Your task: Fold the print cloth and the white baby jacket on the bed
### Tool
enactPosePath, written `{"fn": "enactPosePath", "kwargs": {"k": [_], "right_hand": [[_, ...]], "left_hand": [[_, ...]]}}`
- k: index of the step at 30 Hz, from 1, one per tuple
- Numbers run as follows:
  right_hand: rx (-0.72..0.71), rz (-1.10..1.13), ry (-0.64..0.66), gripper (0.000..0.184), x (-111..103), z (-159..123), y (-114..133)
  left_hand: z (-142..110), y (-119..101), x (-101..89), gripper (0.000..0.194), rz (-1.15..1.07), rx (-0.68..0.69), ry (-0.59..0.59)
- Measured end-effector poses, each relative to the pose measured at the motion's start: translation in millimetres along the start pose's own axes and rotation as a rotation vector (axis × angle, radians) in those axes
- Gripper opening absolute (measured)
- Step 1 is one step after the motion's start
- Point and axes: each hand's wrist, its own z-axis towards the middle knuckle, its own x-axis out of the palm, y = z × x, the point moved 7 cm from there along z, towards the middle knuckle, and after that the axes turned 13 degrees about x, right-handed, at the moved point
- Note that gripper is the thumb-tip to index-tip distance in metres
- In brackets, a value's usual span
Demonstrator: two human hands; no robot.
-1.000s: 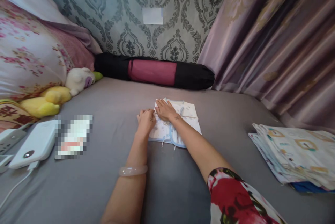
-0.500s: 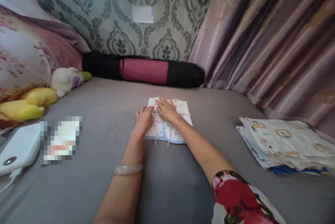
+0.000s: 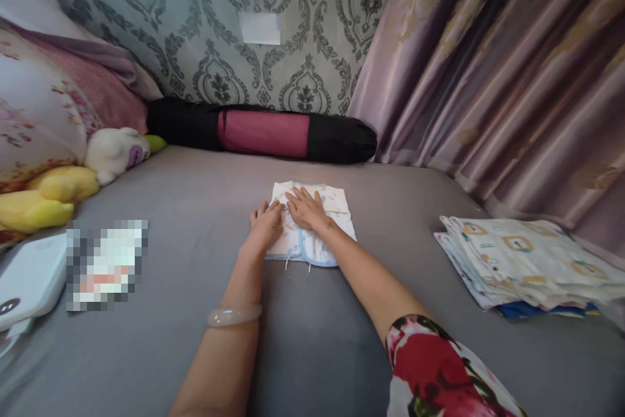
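Observation:
A small white baby garment (image 3: 326, 235) with light-blue trim and thin ties lies folded on the grey bed sheet (image 3: 312, 313). My right hand (image 3: 305, 207) lies flat on its upper middle, fingers stretched out. My left hand (image 3: 266, 225) rests on the garment's left edge, fingers loosely curled and pointing toward the right hand. The two hands nearly touch. A pale bangle (image 3: 233, 316) circles my left wrist. A red floral sleeve (image 3: 439, 371) covers my right upper arm.
A stack of folded patterned cloths (image 3: 527, 264) lies at the right. A black and pink rolled bag (image 3: 263, 131) rests against the patterned wall. Plush toys (image 3: 73, 176), floral pillows (image 3: 34, 118) and a white device (image 3: 27, 280) sit at the left. Curtains (image 3: 512, 79) hang right.
The view has drifted right, so things at the left slid toward the edge. My hands stay on the garment, the left hand's fingers slightly more extended than before.

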Motion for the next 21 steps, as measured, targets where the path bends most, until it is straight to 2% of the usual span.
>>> {"fn": "enactPosePath", "kwargs": {"k": [2, 5, 9, 16, 19, 21], "right_hand": [[0.029, 0.027, -0.012, 0.051, -5.4, 0.7, -4.9], [0.117, 0.035, -0.098, 0.054, -14.3, 0.2, -17.0], [0.191, 0.025, -0.067, 0.054, -7.4, -2.0, -28.0], [0.210, 0.020, -0.087, 0.052, -3.8, -5.1, -26.9], [0.219, 0.028, -0.043, 0.053, -5.1, -2.9, -28.2], [0.217, 0.047, 0.050, 0.054, -5.2, -0.2, -30.4]], "left_hand": [[-0.2, -1.0, -1.5, 0.048, -0.004, 0.013, -0.029], [-0.4, -2.0, -3.4, 0.047, -0.012, 0.023, -0.056], [-0.3, -2.6, -3.0, 0.047, -0.021, 0.026, -0.045], [0.0, -0.9, -2.3, 0.047, -0.031, 0.027, -0.044], [-0.5, -2.0, -3.6, 0.046, -0.037, 0.027, -0.048], [-1.1, -3.6, -4.8, 0.046, -0.042, 0.029, -0.051]]}}
